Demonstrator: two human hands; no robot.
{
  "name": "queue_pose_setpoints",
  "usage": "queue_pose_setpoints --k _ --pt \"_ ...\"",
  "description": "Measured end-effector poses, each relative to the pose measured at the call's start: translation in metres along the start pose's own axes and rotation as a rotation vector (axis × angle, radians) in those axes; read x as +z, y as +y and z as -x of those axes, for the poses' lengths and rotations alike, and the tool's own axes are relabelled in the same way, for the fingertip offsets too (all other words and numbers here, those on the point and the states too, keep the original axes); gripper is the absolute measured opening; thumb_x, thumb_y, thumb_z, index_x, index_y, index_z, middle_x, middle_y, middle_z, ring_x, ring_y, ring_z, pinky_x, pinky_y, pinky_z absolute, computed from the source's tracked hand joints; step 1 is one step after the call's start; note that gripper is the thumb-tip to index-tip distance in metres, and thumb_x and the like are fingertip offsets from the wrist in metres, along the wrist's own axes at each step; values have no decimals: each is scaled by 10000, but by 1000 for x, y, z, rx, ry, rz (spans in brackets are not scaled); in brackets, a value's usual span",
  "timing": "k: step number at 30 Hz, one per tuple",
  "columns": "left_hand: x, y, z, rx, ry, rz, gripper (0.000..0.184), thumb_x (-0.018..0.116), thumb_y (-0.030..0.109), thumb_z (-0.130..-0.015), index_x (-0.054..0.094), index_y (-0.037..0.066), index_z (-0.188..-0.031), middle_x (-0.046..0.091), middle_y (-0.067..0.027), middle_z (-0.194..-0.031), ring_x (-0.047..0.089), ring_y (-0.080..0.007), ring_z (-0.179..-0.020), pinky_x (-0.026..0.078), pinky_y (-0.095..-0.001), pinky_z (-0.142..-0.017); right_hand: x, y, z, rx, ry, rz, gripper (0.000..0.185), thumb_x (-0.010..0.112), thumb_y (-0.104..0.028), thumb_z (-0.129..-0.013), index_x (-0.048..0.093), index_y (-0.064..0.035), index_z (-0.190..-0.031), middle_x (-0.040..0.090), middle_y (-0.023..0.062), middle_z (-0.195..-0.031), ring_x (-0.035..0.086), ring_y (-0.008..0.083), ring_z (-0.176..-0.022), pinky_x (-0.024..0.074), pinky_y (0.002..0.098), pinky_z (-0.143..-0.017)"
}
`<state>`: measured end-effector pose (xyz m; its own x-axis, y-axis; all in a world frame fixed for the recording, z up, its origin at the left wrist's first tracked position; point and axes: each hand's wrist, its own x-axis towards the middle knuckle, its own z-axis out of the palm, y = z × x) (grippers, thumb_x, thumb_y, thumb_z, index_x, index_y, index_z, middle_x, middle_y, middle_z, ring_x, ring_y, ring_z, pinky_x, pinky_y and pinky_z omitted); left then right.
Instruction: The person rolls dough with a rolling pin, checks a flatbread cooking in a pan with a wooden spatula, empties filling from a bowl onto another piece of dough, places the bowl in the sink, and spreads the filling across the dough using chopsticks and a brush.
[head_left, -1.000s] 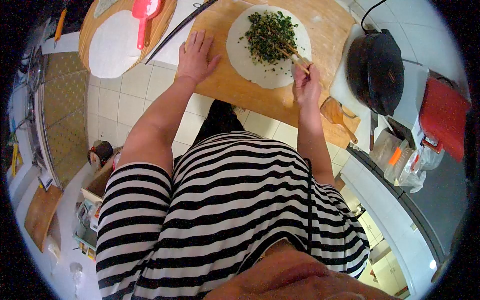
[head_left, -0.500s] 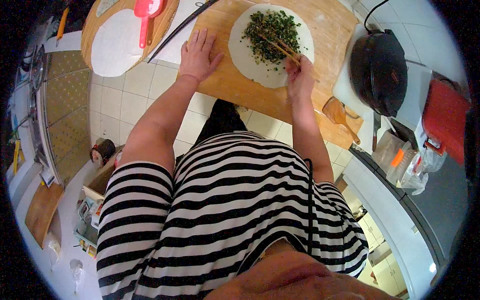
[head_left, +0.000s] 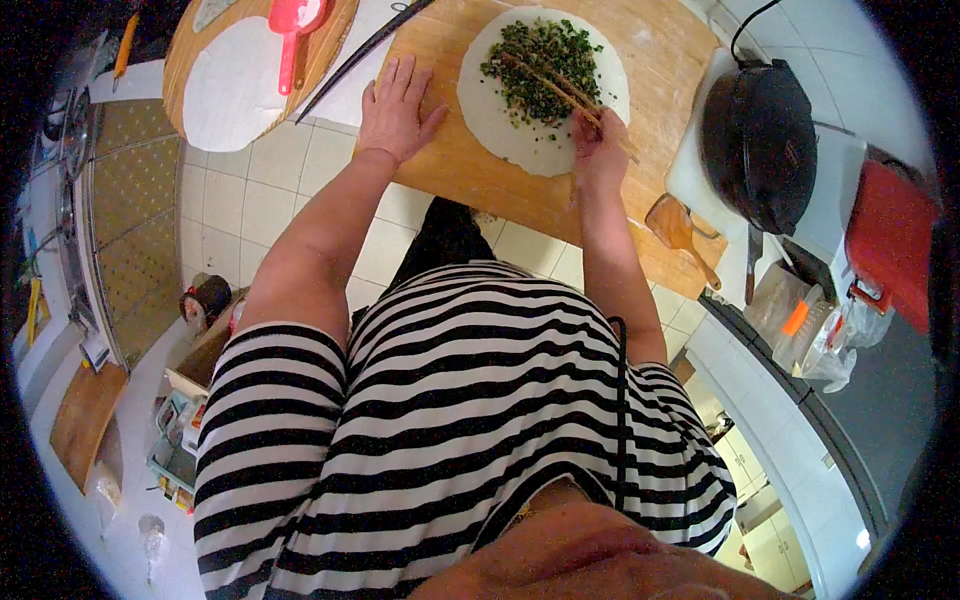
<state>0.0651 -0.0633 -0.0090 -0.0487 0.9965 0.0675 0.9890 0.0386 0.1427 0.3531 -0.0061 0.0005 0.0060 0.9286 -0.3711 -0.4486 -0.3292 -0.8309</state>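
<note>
My right hand (head_left: 600, 148) is closed around a pair of wooden chopsticks (head_left: 562, 88). Their tips reach into a heap of chopped green filling (head_left: 545, 65), which covers the upper middle of a round, thin sheet of dough (head_left: 480, 105). Under the dough lies a wooden board (head_left: 650, 60), lightly floured. Flat on the board's left part, with fingers spread, rests my left hand (head_left: 398, 112); it holds nothing.
A black electric pan (head_left: 757, 145) stands right of the board. A wooden spatula (head_left: 680, 235) lies at the board's lower right corner. At upper left, a round wooden board (head_left: 335, 50) bears another dough sheet (head_left: 230, 95) and a pink scoop (head_left: 290, 45). Plastic bags (head_left: 800, 320) lie at right.
The chopsticks' tips have shifted a little up and left within the filling. My left hand stays in the same place.
</note>
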Motion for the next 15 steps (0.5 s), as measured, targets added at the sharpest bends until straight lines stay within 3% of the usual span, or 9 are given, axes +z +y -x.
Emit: queue_pose_setpoints --k 5,11,15 --pt "2 0 -1 -9 -8 -4 601 510 488 -871 388 176 -1370 265 -89 -1480 219 -269 -1376 225 -505 -1060 -5 0 11 51 129 -90 212 493 -202 -943 511 -22 -1052 584 96 -931 583 199 -789 479 314 -689" --pt "1 0 -1 5 5 -33 599 502 497 -872 391 178 -1367 267 -80 -1484 232 -263 -1373 236 -501 -1055 -19 1 26 99 55 -82 213 503 -199 -939 515 -21 -1055 595 120 -932 566 172 -738 467 250 -632" --pt "-3 2 -3 -15 -49 -54 600 491 507 -876 390 180 -1368 264 -70 -1486 221 -253 -1379 236 -491 -1062 -35 0 19 61 134 -226 229 479 -211 -949 516 -26 -1078 596 97 -928 597 188 -807 499 273 -677"
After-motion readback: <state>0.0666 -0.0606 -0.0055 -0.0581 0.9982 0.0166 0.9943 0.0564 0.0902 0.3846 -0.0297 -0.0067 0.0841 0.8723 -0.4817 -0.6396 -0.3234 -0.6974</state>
